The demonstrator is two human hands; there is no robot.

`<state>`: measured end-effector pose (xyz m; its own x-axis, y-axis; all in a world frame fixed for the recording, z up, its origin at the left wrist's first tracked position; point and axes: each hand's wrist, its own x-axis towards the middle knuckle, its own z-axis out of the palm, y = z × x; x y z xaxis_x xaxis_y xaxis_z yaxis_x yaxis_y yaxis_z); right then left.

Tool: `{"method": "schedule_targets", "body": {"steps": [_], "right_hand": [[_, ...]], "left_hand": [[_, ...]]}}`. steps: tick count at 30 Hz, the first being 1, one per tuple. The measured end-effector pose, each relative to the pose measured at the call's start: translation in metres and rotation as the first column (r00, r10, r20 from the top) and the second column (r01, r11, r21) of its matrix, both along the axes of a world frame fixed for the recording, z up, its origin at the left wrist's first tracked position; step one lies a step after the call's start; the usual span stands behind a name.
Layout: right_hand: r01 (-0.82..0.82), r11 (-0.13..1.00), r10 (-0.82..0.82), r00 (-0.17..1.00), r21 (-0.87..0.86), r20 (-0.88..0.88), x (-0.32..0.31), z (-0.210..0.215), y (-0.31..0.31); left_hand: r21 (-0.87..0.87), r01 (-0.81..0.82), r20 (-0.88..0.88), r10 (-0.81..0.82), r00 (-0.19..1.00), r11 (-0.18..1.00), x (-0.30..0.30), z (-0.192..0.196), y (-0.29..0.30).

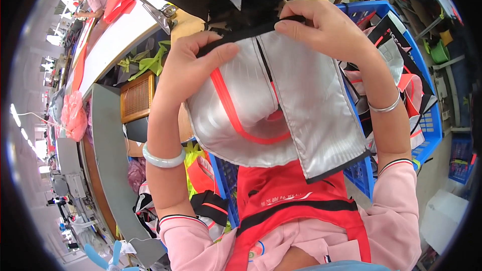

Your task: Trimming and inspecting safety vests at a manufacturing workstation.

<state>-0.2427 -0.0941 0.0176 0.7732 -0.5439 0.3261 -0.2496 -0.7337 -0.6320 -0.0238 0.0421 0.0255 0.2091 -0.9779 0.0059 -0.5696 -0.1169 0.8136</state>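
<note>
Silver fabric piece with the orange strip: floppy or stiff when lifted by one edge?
Likely floppy: the silver fabric piece sags from where the left hand and right hand pinch its black top edge. Probably light; fingertips alone hold it. Glossy face suggests slippery.

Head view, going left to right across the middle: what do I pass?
Pink plastic bag bundle → brown slatted wooden box → left hand → orange strip on the silver fabric piece → right hand → blue plastic crate.
</note>
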Motion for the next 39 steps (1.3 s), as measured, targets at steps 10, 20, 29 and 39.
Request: {"method": "schedule_targets", "body": {"steps": [10,20,29,39], "right_hand": [[0.045,0.999,-0.045,0.997,0.004,-0.060,0.028,-0.012,-0.029],[0.009,1.000,-0.009,1.000,-0.010,0.015,0.038,-0.017,-0.051],[0.090,0.986,-0.090,0.996,0.142,-0.009,-0.011,0.006,-0.068],[-0.190,0.936,0.241,0.960,-0.296,0.144,-0.042,-0.006,0.095]], "left_hand": [[0.040,-0.047,-0.119,0.051,0.992,0.998,0.026,-0.010,-0.029],[0.047,-0.067,-0.191,0.075,0.979,0.997,0.034,-0.005,-0.044],[0.016,-0.199,-0.220,0.198,0.955,0.980,0.070,-0.005,-0.017],[0.152,0.411,-0.163,-0.387,0.907,0.899,-0.043,-0.024,0.018]]}}
